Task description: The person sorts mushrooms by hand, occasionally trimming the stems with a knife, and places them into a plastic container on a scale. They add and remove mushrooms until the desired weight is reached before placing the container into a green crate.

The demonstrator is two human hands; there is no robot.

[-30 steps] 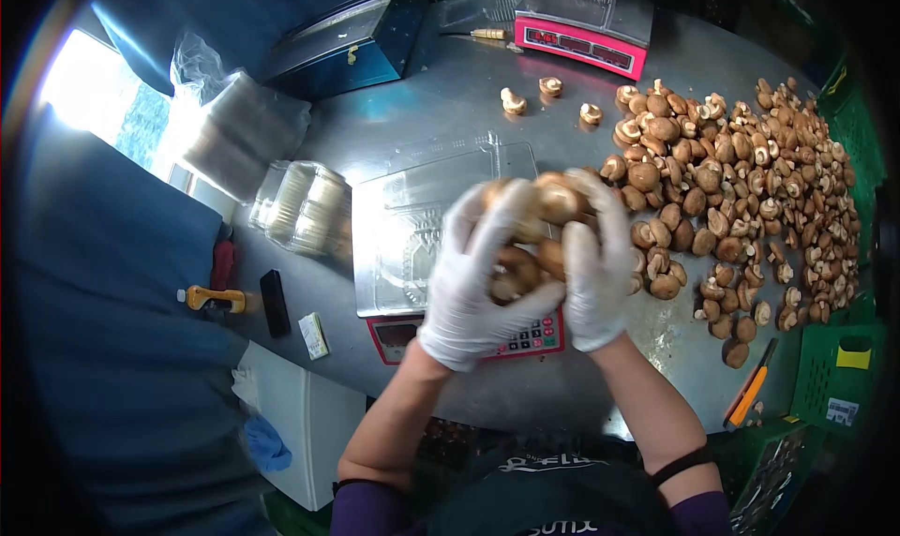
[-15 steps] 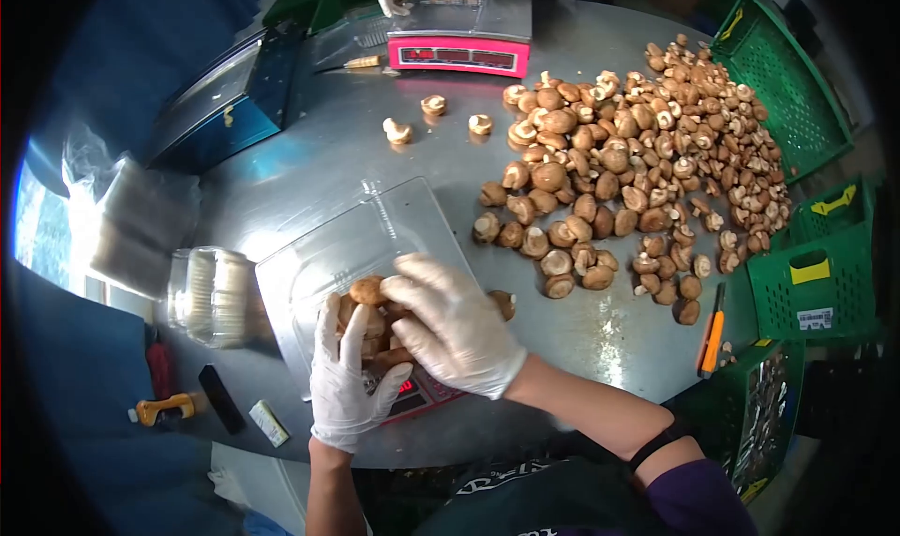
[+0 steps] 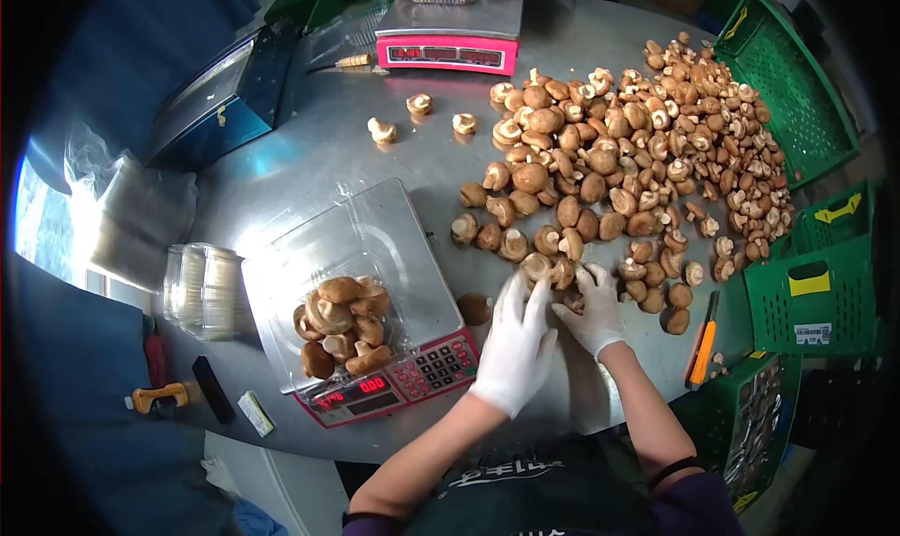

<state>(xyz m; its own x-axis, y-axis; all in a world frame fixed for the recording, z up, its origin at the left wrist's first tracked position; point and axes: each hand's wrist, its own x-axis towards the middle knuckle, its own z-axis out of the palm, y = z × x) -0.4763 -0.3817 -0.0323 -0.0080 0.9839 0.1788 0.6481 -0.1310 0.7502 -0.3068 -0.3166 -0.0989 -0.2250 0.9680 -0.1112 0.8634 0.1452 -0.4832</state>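
At the near edge of a heap of brown mushrooms (image 3: 619,152), my gloved left hand (image 3: 516,344) reaches forward, its fingers stretched out and touching mushrooms. Close by on its right, my gloved right hand (image 3: 594,316) has thumb and fingers apart around a mushroom (image 3: 575,304); no firm grip shows. To the left, a clear plastic tray (image 3: 380,255) holding several mushrooms (image 3: 342,316) sits on a scale (image 3: 281,283) with a red-lit display and a keypad. A single mushroom (image 3: 474,308) lies between the scale and my left hand.
A second pink scale (image 3: 448,56) stands at the back, a person's gloved hand beside the filled tray on it. Three mushrooms lie before it. Stacked clear trays (image 3: 204,292) are at left. Green crates (image 3: 811,292) line the right, near an orange-handled knife (image 3: 703,349).
Both my hands have left the tray on the near scale and moved right to the heap. The mushrooms in the tray are now uncovered. The camera view has shifted slightly.
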